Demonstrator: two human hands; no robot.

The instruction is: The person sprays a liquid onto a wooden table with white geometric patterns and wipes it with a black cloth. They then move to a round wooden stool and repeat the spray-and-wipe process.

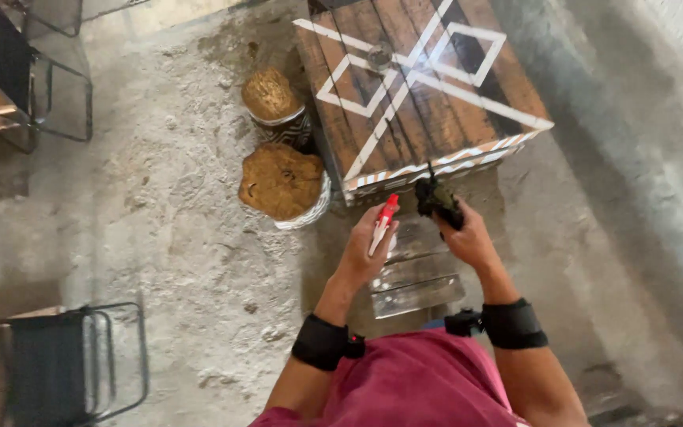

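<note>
Left hand [369,249] is closed around a slim red-and-white spray bottle [383,224], nozzle end up and tilted toward the table edge just ahead of it. Right hand [468,237] is closed around a dark crumpled cloth [438,199], bunched in the fingers, pressed at or just short of the near edge of the dark wooden plank table with white painted diamond lines [405,87]; contact cannot be confirmed.

Judged step: wiping or spraying the table's front edge, cloth leading, bottle held ready beside it. A next move would call for keeping the nozzle aimed at the wood and off the cloth hand.

Pose: both forearms reach forward from a maroon shirt [413,379], each with a black wrist band [322,341]; hands near each other, apart, above a clear ribbed plastic piece [416,277] lying just below them.

Left of the left hand, two woven baskets with brown fibrous tops [282,180] stand on the rough concrete floor [160,221]. Black metal-frame chairs [73,364] sit well apart, far left.
</note>
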